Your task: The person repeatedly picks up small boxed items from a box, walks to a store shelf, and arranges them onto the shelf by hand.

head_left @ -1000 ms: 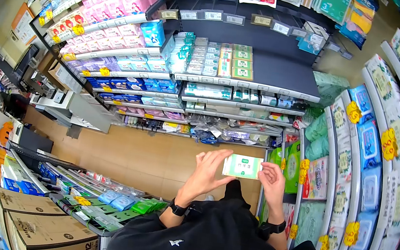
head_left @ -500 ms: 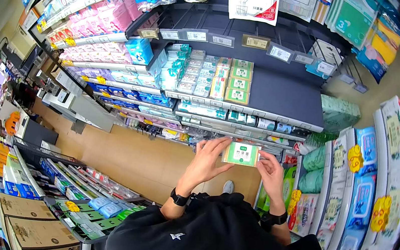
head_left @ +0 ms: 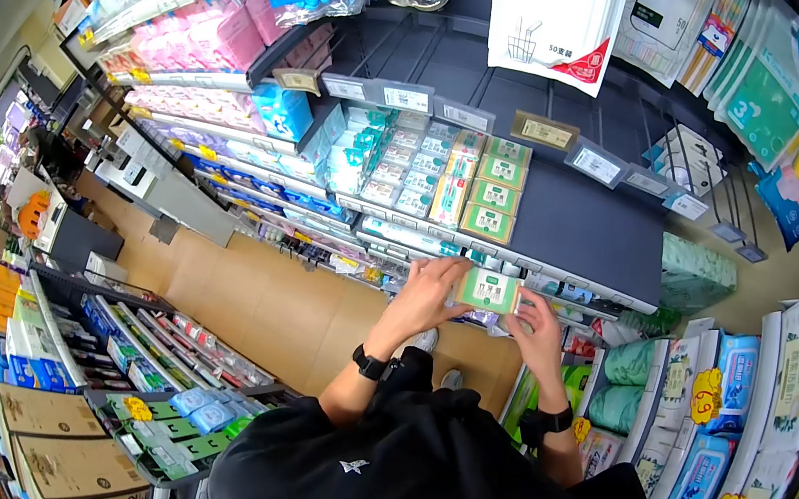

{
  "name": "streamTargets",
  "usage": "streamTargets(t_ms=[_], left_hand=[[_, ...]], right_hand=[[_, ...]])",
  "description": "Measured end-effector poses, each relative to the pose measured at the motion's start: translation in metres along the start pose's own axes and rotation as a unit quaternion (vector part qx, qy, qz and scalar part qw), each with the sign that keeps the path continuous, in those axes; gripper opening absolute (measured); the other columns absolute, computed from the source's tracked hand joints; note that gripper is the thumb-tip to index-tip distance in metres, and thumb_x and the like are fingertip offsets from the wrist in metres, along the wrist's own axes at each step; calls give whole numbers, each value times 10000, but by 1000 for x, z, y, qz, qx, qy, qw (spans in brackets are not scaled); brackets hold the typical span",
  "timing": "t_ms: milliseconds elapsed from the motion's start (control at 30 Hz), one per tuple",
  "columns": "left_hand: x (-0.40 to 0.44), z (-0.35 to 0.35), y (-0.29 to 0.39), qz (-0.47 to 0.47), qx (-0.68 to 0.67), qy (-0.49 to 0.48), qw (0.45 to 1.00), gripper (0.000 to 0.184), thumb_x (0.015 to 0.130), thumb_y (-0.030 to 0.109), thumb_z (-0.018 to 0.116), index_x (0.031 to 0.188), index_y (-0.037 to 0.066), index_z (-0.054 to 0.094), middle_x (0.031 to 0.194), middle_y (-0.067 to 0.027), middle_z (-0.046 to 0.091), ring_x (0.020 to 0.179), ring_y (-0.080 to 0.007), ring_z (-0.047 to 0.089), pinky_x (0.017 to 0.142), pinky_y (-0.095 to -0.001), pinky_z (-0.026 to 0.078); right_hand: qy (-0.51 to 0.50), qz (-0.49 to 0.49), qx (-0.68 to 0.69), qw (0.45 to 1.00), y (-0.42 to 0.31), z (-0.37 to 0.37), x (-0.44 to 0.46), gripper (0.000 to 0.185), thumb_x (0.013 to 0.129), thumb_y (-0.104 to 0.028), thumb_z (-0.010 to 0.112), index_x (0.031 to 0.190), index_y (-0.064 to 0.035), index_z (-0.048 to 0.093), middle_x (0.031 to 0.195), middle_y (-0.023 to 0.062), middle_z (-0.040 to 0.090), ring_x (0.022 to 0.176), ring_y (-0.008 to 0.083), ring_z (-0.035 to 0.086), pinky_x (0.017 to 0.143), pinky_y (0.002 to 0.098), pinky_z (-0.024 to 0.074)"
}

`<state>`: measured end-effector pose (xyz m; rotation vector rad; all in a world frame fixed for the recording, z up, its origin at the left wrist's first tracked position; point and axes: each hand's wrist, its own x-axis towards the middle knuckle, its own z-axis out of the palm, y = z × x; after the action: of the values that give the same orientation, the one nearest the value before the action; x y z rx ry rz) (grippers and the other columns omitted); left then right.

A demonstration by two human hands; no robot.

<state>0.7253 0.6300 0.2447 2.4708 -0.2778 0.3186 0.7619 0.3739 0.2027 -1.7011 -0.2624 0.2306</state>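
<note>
A small green-and-white box with printed characters is held in front of my body, just before the shelf edge. My left hand grips its left end between thumb and fingers. At its right end, my right hand pinches the corner. On the shelf beyond stand rows of similar green-and-tan boxes, beside white-and-teal packs. Each wrist wears a black band.
Dark shelf board extends right of the boxes. Wire hooks with price tags jut out above. Wipes packs line the right-hand shelf. Cartons and a green crate sit at lower left. A person is at the far left.
The view has shifted closer to the shelf, and the hooks and stacked boxes look larger. Both hands still hold the box, now overlapping the shelf's front edge in view.
</note>
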Motion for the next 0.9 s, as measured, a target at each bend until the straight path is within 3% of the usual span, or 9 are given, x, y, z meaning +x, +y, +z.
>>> streamTargets(t_ms=[67, 333, 433, 567, 800, 900], left_hand=[[21, 9, -25, 17, -3, -17, 1000, 699, 802, 297, 875, 1400, 78, 587, 1379, -114, 633, 1241, -318, 581, 1061, -449, 370], [122, 41, -108, 58, -28, -64, 996, 656, 754, 232, 885, 1313, 28, 609, 1297, -174, 645, 1223, -369, 601, 1075, -502, 378], [152, 50, -128, 74, 13, -63, 995, 660, 730, 255, 888, 1286, 26, 617, 1270, -175, 648, 1210, -372, 608, 1070, -518, 376], [184, 60, -147, 75, 75, -70, 992, 695, 727, 330, 896, 1298, 43, 623, 1265, -156, 658, 1235, -346, 602, 1097, -535, 346], [216, 79, -171, 95, 126, -92, 983, 737, 749, 423, 882, 1322, 37, 626, 1307, -158, 644, 1288, -332, 564, 1111, -558, 320], [216, 82, -172, 91, 121, -102, 983, 719, 751, 415, 881, 1292, 9, 637, 1320, -167, 615, 1310, -347, 534, 1129, -581, 321]], right_hand=[[18, -42, -29, 999, 13, 3, 23, 492, 904, -28, 767, 1373, -25, 617, 1212, 129, 658, 1075, 224, 706, 939, 337, 581], [86, -24, -77, 993, 54, 16, 130, 474, 867, -71, 804, 1312, -6, 654, 1189, 151, 660, 1007, 243, 733, 875, 346, 605], [115, -5, -122, 986, 71, 19, 169, 483, 850, -107, 815, 1302, -14, 671, 1198, 155, 665, 999, 240, 746, 836, 344, 615], [130, 0, -142, 981, 72, 22, 201, 469, 863, -75, 799, 1303, 14, 664, 1220, 146, 702, 1055, 227, 728, 891, 333, 595], [136, 28, -173, 975, 87, 17, 239, 428, 859, -98, 799, 1261, 2, 691, 1196, 148, 727, 1030, 227, 737, 871, 336, 596], [134, 6, -188, 973, 99, 16, 244, 427, 845, -144, 789, 1247, -30, 703, 1174, 189, 707, 982, 275, 763, 853, 388, 607]])
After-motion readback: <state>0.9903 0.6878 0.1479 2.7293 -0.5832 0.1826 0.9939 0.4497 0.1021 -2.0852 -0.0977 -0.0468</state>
